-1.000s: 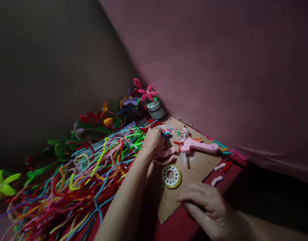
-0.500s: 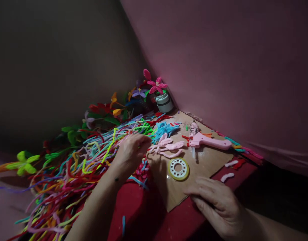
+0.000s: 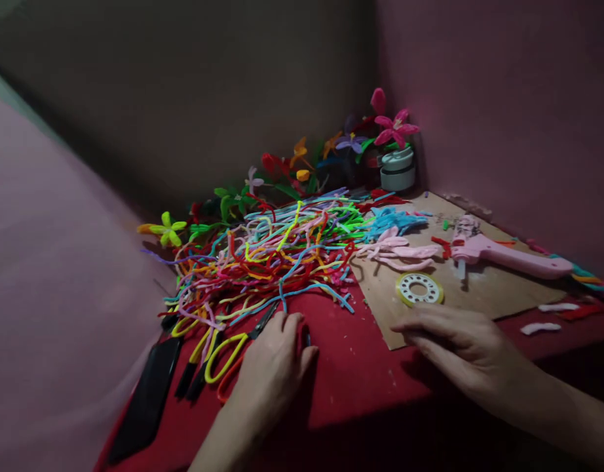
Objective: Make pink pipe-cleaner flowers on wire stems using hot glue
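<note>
One pair of scissors [image 3: 255, 332], on the red counter [image 3: 351, 367], just beside the left hand [image 3: 277, 354]; yellow loop clear, orange loop partly behind the hand, blade tips reaching the stem pile [image 3: 282, 252].

One dark blue sliver [image 3: 308, 339], between left thumb and fingers; too small to identify.

Left hand: back uppermost, fingers bent forward, thumb set apart; grip partly open, any hold on the sliver cannot be told.

Right hand [image 3: 466, 354]: thumb side inward, fingers loosely curled, narrow gap to the thumb; grip slack, nothing visible in it. Fingertips at the near part of the cardboard [image 3: 380, 321], just beside the tape roll [image 3: 405, 287].

Both forearms: cut off by the frame.

Beyond: pale pink petals [image 3: 393, 249], blue bundle [image 3: 390, 223], pink glue gun [image 3: 513, 255], its wiry front end hard to make out.

Left: black slab [image 3: 147, 400]; dark handles [image 3: 196, 380], upper ends hidden under stems.

Rear: craft flowers [image 3: 351, 142], dim, overlapping; pale lidded pot [image 3: 398, 177].
</note>
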Demonstrator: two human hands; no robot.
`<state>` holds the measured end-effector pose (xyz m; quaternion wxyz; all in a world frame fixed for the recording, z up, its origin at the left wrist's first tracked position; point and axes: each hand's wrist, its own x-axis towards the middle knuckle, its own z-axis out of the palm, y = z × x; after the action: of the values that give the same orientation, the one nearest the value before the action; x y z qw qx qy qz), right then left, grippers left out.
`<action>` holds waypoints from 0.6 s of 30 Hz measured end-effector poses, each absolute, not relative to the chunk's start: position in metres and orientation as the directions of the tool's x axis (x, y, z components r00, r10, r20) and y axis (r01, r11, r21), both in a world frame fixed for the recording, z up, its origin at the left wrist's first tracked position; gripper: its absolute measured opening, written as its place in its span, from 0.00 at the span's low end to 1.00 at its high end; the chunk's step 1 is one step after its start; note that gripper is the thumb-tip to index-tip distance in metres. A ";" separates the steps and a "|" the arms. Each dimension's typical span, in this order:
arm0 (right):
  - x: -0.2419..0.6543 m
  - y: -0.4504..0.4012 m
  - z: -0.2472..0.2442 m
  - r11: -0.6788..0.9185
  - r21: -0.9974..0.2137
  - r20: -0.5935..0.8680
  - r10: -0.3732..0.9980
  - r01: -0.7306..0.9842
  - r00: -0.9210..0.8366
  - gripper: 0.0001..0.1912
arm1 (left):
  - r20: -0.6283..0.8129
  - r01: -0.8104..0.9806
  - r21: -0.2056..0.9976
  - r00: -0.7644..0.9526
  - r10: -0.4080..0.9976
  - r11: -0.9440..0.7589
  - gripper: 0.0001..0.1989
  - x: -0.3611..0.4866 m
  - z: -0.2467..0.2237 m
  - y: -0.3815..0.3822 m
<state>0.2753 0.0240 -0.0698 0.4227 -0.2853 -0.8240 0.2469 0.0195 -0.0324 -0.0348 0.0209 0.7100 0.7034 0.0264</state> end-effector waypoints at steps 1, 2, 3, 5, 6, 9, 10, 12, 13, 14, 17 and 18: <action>0.267 0.026 -0.064 0.732 -0.628 0.542 0.655 0.264 -0.526 0.10 | -0.019 0.999 0.034 0.028 0.999 -0.027 0.10 0.022 -0.040 -0.034; 0.259 0.028 -0.058 0.754 -0.597 0.527 0.627 0.275 -0.574 0.10 | -0.042 0.999 0.010 0.052 0.998 -0.052 0.07 0.022 -0.045 -0.034; 0.250 0.032 -0.053 0.779 -0.551 0.512 0.599 0.299 -0.616 0.10 | -0.047 0.997 -0.018 0.068 0.997 -0.069 0.07 0.021 -0.048 -0.033; 0.229 0.040 -0.046 0.830 -0.434 0.454 0.537 0.350 -0.711 0.10 | -0.012 0.994 -0.077 0.073 0.997 -0.074 0.10 0.013 -0.052 -0.028; 0.218 0.045 -0.043 0.850 -0.357 0.431 0.518 0.387 -0.739 0.10 | 0.031 0.992 -0.108 0.065 0.997 -0.061 0.10 0.009 -0.052 -0.025; 0.182 0.060 -0.043 0.873 -0.107 0.402 0.475 0.475 -0.783 0.11 | 0.170 0.987 -0.163 0.042 0.985 -0.014 0.08 -0.005 -0.047 -0.016; 0.171 0.065 -0.044 0.874 -0.050 0.389 0.463 0.484 -0.796 0.12 | 0.201 0.985 -0.173 0.036 0.979 0.000 0.08 -0.009 -0.044 -0.014; 0.152 0.074 -0.048 0.868 0.046 0.375 0.444 0.495 -0.814 0.14 | 0.235 0.980 -0.198 0.019 0.972 0.029 0.10 -0.018 -0.038 -0.013; 0.144 0.079 -0.050 0.868 0.081 0.370 0.431 0.490 -0.823 0.15 | 0.244 0.976 -0.212 0.007 0.970 0.046 0.12 -0.023 -0.036 -0.012; 0.137 0.084 -0.053 0.867 0.103 0.368 0.422 0.487 -0.829 0.16 | 0.253 0.972 -0.225 -0.006 0.967 0.065 0.14 -0.029 -0.035 -0.012; 0.122 0.100 -0.058 0.869 0.144 0.348 0.403 0.473 -0.847 0.17 | 0.252 0.969 -0.236 -0.013 0.968 0.074 0.21 -0.052 -0.036 -0.005; 0.118 0.105 -0.059 0.867 0.149 0.333 0.409 0.476 -0.849 0.16 | 0.232 0.972 -0.230 -0.001 0.973 0.055 0.23 -0.059 -0.037 -0.001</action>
<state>0.1180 0.1050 -0.0592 0.1468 -0.2318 -0.9549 -0.1137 -0.0592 -0.0012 -0.0372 -0.1657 0.6872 0.7073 -0.0017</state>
